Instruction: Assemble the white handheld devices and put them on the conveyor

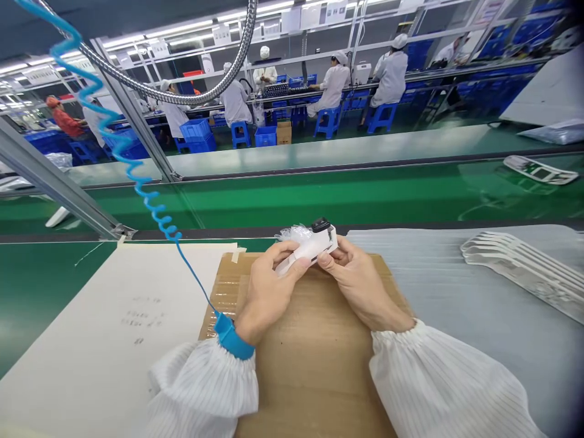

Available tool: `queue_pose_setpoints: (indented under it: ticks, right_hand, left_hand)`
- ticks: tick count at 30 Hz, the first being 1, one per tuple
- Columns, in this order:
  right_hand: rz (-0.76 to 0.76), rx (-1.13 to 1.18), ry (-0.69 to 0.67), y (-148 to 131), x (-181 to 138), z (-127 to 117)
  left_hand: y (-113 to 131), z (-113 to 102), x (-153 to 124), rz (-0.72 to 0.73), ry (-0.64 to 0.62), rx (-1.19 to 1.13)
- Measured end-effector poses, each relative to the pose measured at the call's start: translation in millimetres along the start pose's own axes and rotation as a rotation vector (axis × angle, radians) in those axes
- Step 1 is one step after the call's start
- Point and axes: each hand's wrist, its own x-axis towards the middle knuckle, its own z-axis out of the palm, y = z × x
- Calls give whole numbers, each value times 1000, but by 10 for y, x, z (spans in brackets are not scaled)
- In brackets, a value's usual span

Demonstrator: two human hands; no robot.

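Note:
A small white plastic housing (305, 252) is held in front of me, tilted up to the right. At its upper end sits a black part (320, 225). My left hand (272, 286) grips the lower left end between thumb and fingers. With thumb and fingers, my right hand (360, 283) holds the right end near an opening in the housing. Crumpled clear plastic (295, 233) lies just behind it. Under my hands is a brown cardboard sheet (314, 365). A blue wrist strap (233, 337) is around my left wrist.
A coiled blue cord (123, 146) runs from the strap up to the left. Several white plastic shells (524, 267) lie stacked on grey foam (424, 267) at right. Beyond is a green conveyor belt (274, 204) carrying a white shell (541, 170). A metal post (55, 176) stands left.

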Motion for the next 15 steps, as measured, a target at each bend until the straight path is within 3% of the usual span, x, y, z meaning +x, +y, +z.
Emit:
queue_pose_setpoints:
  ticks: [3, 8, 12, 15]
  right_hand:
    - [3, -17, 8, -5, -10, -7]
    - [26, -35, 62, -32, -17, 18]
    - [128, 228, 110, -92, -11, 81]
    - [258, 440, 176, -101, -22, 32]
  left_hand:
    - [4, 4, -7, -1, -4, -11]
    - [30, 1, -57, 92, -54, 212]
    - [29, 41, -117, 236, -157, 502]
    - [13, 140, -184, 265, -286, 760]
